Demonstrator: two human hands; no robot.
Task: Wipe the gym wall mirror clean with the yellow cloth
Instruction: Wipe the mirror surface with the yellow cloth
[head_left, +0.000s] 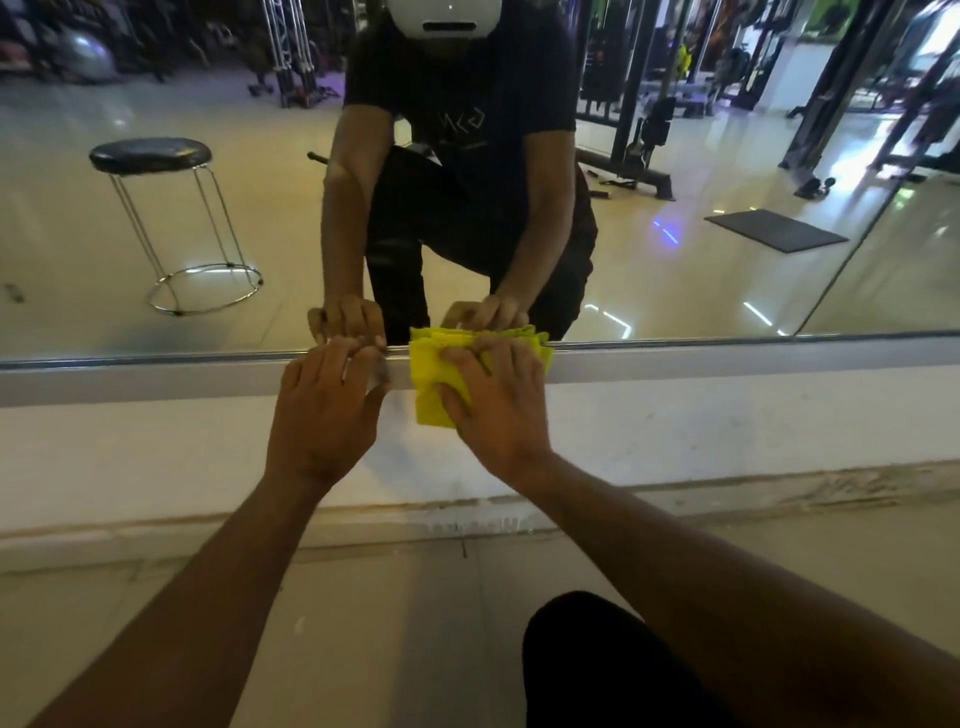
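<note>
Right hand (493, 410): fingers spread flat, pressing the folded yellow cloth (431, 384) onto the metal bottom frame (727, 358) of the large wall mirror (675, 260). Left hand (327, 410): just beside the cloth, fingertips curled onto the same frame edge, holding nothing. Hands apart. White wall ledge (675, 431) below. Black round stool (156, 156) reflected at left.

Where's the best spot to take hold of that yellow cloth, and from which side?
Probably the lower left corner of the yellow cloth, approached from below. That folded flap hangs bare over the white ledge, while the right hand presses flat across the rest at the mirror's bottom edge.
</note>
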